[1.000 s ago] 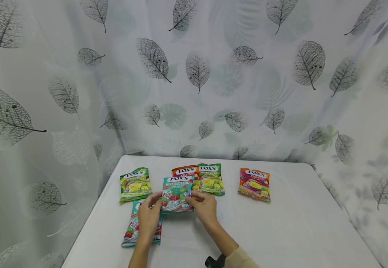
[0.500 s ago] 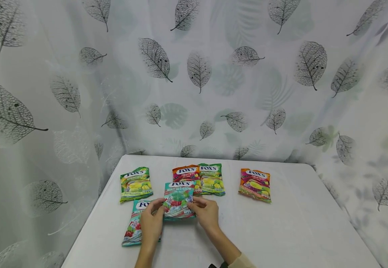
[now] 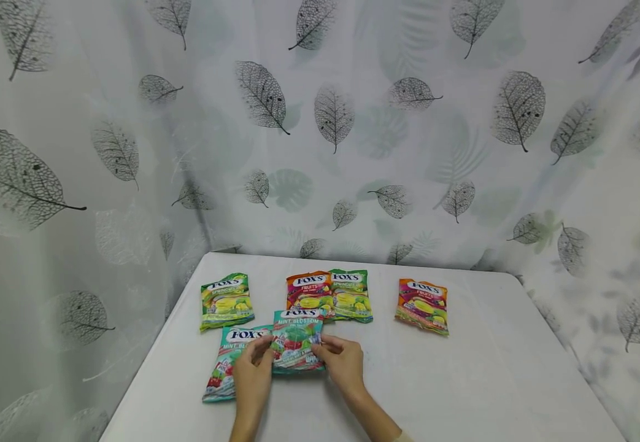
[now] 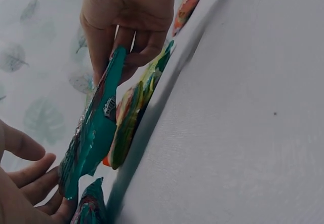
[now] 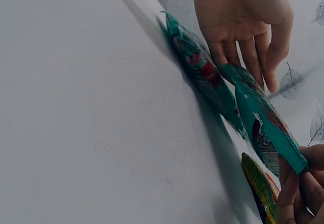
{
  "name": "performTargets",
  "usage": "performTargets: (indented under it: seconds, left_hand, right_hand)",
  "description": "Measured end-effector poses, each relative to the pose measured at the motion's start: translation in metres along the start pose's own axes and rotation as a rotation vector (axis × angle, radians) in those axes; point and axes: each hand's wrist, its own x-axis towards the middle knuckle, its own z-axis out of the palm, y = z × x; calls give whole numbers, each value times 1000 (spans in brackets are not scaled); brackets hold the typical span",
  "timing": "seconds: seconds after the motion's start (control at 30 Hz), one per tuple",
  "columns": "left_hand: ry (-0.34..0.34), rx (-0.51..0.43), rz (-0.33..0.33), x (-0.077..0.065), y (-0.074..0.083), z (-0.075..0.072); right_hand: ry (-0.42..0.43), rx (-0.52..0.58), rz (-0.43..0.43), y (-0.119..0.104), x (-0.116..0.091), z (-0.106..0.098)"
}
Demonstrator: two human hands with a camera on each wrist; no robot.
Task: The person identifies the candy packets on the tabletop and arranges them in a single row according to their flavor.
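Mint Blossom bag [image 3: 297,341] sits between both hands, looks just clear of the surface [image 3: 491,380] from my end, and I'd guess it's taken by opposite edges so it won't flop and the print faces up. Going by my head view, the right hand's [image 3: 344,366] fingers are clamped on its three o'clock edge, while the left hand's [image 3: 253,373] fingers touch at nine, thumb apart; another teal bag [image 3: 222,376] lies at eight.

Teal packet on the table [image 3: 227,362]: right side hidden by the left hand [image 3: 253,371]. Middle orange packet [image 3: 307,290] — lower part behind the held packet [image 3: 297,341]. Smallest print illegible. Pale sleeve [image 3: 404,437] — cut by bottom edge.
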Motion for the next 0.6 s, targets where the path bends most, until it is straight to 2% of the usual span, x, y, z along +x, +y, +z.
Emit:
performTargets:
  seconds: [0.23,0.4,0.6]
  left_hand:
    - [-8,43,11,-7,-1,2]
    - [12,66,17,-9,-1,3]
    - [39,155,54,-13,1,4]
  right_hand:
    - [4,-19,20,3,-3,-4]
    - [-9,-20,20,6,-6,-6]
    - [-20,-9,11,11,-10,-6]
